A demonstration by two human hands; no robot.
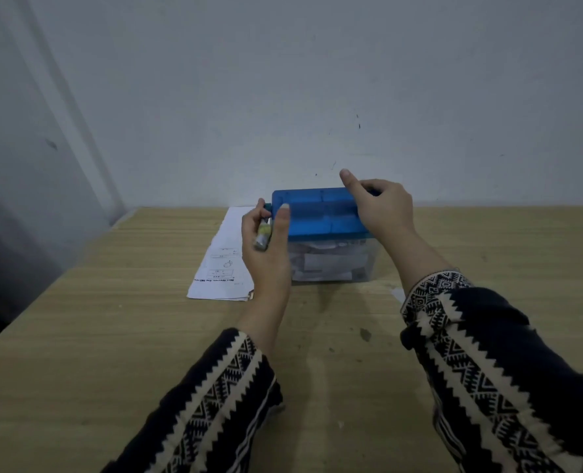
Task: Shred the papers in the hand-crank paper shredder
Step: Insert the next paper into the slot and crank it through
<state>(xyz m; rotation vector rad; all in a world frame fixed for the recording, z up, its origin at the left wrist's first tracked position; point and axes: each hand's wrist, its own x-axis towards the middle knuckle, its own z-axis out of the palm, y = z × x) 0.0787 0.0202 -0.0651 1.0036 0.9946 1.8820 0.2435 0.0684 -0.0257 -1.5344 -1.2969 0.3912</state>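
Because the shredder (320, 216) is light and would skid when cranked, I have my right hand (382, 206) spread over the right end of its blue lid, thumb lifted clear, pressing it down onto the wooden table (112, 336). My left hand (266, 247) is at the lid's left end, fingers curled around what I take to be the crank handle (262, 237), a pale, blurred knob, with the thumb resting on the lid's edge. The clear bin (331, 264) beneath already holds white scraps. The printed papers (223, 264) lie flat on the table just left of the shredder, partly behind my left hand, with neither hand touching them. I judge more sheets remain to feed.
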